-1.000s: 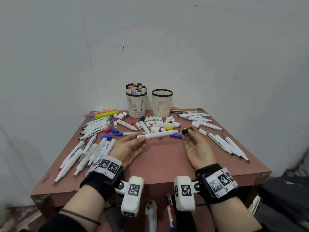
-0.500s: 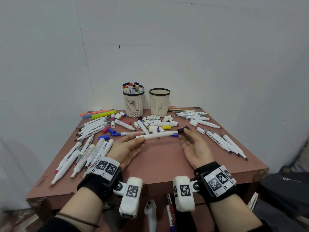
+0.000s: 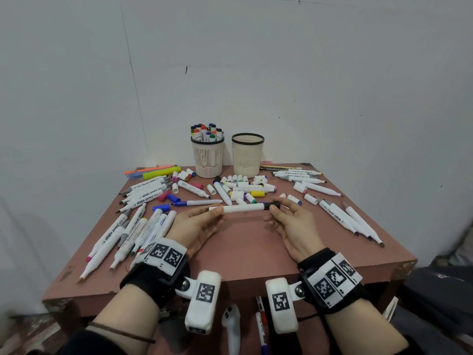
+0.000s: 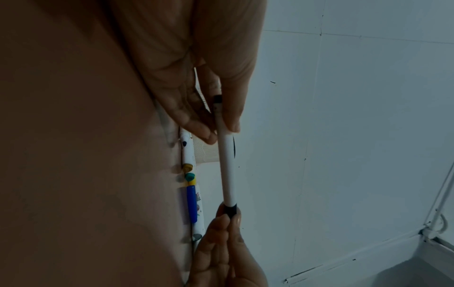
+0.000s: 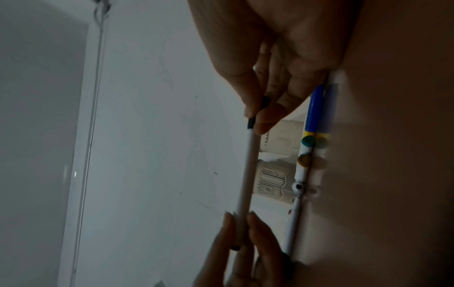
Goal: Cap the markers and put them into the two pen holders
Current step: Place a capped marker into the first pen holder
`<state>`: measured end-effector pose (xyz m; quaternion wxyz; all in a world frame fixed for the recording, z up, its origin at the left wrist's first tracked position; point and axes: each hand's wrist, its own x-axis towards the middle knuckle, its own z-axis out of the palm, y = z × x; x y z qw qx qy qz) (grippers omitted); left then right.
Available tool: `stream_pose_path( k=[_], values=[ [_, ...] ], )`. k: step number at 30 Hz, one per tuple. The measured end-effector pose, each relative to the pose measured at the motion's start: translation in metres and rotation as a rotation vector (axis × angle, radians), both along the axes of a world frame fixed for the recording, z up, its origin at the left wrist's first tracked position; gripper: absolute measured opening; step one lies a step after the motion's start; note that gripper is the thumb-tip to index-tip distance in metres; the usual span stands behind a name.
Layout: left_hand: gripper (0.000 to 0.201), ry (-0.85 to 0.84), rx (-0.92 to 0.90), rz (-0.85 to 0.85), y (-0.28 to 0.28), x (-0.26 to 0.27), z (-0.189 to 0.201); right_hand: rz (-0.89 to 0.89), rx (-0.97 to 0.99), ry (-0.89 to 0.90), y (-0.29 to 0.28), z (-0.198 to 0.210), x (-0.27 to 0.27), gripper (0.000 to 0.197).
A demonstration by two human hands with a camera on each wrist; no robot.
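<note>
Several loose markers [image 3: 151, 193] on the tabletop [image 3: 243, 252] read "Smooth" on the barrel; other print too small to read. Wrist bands carry b/w square code tags. Left pen holder [image 3: 207, 160] is packed w/ capped markers, colored ends up; right pen holder [image 3: 247, 156] shows nothing inside from this angle, interior mostly hidden. Left hand [image 3: 197, 226] pinches one end of a white marker [image 3: 243, 208], held level just above the tabletop. Right hand [image 3: 291, 224] pinches the black cap [image 3: 270, 205] at the other end, prob. seated on it. Loose caps [image 3: 238, 185] lie in front of the holders.
</note>
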<state>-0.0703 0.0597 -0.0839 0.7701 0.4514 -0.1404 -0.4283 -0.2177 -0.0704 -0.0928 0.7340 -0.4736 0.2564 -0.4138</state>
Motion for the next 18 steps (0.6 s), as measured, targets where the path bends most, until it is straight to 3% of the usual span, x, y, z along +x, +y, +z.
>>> stream_pose_path(
  k=[18],
  values=[
    [0.010,0.001,0.061,0.082,-0.0013,-0.0008,-0.0037,-0.013,-0.208,0.191,0.0042,-0.0038,0.0028,0.020]
  ],
)
